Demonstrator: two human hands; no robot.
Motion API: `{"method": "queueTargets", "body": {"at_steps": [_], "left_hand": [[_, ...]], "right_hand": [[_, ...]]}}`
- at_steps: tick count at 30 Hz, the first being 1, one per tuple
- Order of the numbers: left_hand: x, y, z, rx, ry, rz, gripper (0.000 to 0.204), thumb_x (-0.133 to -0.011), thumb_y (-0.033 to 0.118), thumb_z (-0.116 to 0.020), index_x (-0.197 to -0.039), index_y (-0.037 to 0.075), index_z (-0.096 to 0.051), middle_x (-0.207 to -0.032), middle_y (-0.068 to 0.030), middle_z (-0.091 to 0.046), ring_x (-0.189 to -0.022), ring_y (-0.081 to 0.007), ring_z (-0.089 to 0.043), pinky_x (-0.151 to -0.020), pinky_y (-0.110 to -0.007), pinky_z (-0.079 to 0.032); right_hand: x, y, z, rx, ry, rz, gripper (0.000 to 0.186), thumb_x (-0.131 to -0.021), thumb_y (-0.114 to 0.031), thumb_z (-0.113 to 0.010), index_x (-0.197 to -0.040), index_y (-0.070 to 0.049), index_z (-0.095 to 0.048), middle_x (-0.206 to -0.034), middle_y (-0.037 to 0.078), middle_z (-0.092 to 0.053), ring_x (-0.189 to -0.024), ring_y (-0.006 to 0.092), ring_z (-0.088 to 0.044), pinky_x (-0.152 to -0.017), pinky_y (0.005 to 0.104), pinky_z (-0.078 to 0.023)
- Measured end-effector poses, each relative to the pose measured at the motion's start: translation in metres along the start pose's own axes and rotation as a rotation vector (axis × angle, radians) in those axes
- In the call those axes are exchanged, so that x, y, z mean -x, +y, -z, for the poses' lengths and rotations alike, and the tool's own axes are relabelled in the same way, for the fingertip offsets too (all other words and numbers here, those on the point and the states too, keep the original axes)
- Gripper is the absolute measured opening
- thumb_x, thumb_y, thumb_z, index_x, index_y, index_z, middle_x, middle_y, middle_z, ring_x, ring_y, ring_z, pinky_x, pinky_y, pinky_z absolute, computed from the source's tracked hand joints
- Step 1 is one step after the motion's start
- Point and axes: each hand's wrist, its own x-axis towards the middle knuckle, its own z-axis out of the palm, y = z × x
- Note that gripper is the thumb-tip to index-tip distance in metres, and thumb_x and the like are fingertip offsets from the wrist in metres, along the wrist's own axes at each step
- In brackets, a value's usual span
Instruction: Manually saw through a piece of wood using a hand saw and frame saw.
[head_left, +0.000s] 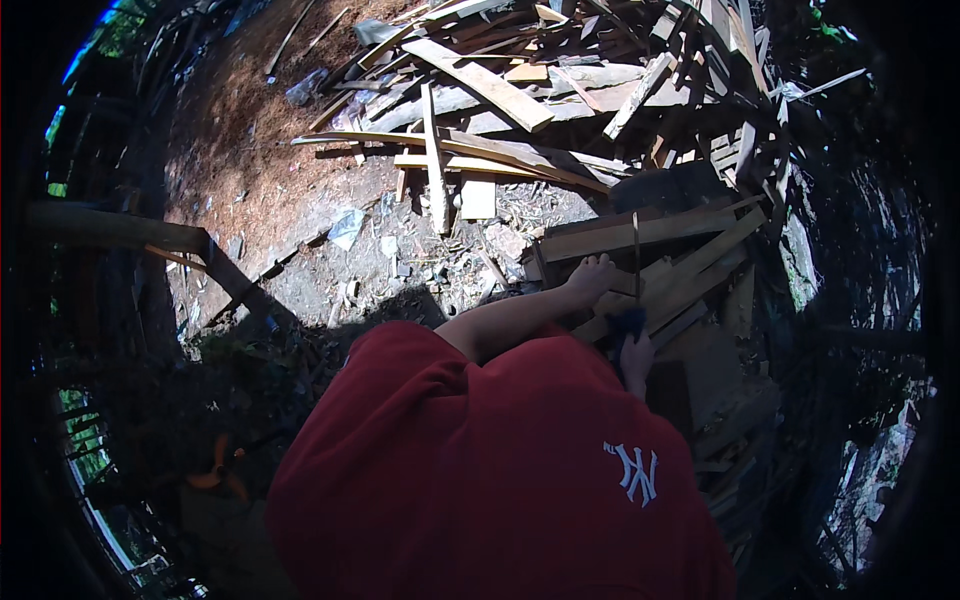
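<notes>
My left hand (594,274) is closed on a short wooden piece (623,283), among planks in shadow at the middle right. A thin upright wooden strip (636,230) stands just beside it. Below, my right hand (636,356) is closed at a dark blue object (626,322), too dim to make out. Behind both hands lie longer boards (650,229), stacked and angled. My red-clothed body hides part of the right forearm and the lower pile.
A tangled heap of pale boards and offcuts (480,85) fills the sunlit back, over dirt ground (240,160) with scraps of plastic (346,228). A dark beam (120,223) crosses the left side. An orange object (215,468) lies in shadow at lower left.
</notes>
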Motion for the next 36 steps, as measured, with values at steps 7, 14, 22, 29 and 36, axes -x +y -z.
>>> {"method": "queueTargets", "body": {"at_steps": [7,14,22,29,36], "left_hand": [[0.0,-0.024,-0.004,0.059,-0.015,0.026,0.047,-0.071,0.015,-0.074,-0.107,-0.004,-0.05,-0.107,-0.0215,-0.052,-0.095,-0.0364,-0.061,-0.075,-0.044,-0.055],[-0.001,-0.002,-0.011,0.291,-0.128,0.01,0.049,-0.08,0.022,-0.071,-0.111,-0.005,-0.044,-0.11,-0.0234,-0.047,-0.097,-0.0403,-0.059,-0.077,-0.046,-0.055],[0.006,0.0,-0.012,0.32,-0.133,0.03,0.042,-0.083,0.021,-0.067,-0.108,-0.003,-0.043,-0.109,-0.0248,-0.047,-0.098,-0.0432,-0.058,-0.079,-0.05,-0.052],[-0.006,-0.003,-0.02,0.362,-0.193,0.107,0.048,-0.083,0.024,-0.069,-0.113,-0.003,-0.043,-0.112,-0.0267,-0.047,-0.103,-0.0461,-0.056,-0.083,-0.05,-0.05],[-0.013,-0.015,-0.024,0.297,-0.199,0.08,0.051,-0.081,0.024,-0.071,-0.113,-0.004,-0.042,-0.111,-0.0269,-0.046,-0.103,-0.0459,-0.057,-0.083,-0.05,-0.051]], "right_hand": [[0.001,0.032,0.011,-0.093,0.567,-0.051,0.03,-0.088,-0.024,-0.055,-0.105,0.001,-0.059,-0.096,0.024,-0.061,-0.095,0.0433,-0.058,-0.082,0.0494,-0.044],[0.015,0.206,0.072,-0.265,0.943,-0.426,0.048,-0.088,-0.037,-0.062,-0.122,-0.003,-0.06,-0.122,0.023,-0.06,-0.11,0.0376,-0.059,-0.092,0.0408,-0.045],[0.041,0.194,0.101,0.084,0.758,-1.043,0.069,-0.082,-0.06,-0.058,-0.122,-0.005,-0.061,-0.127,0.023,-0.057,-0.128,0.0391,-0.042,-0.105,0.0493,-0.033],[0.2,0.259,0.118,-2.132,1.774,-0.301,0.106,-0.067,-0.074,-0.064,-0.15,-0.024,-0.022,-0.156,0.005,-0.017,-0.143,0.0323,-0.014,-0.112,0.0512,-0.019],[0.287,0.257,0.112,-2.198,2.084,-0.098,0.119,-0.06,-0.071,-0.073,-0.151,-0.022,-0.015,-0.157,0.014,-0.003,-0.143,0.0374,-0.008,-0.105,0.068,-0.019]]}}
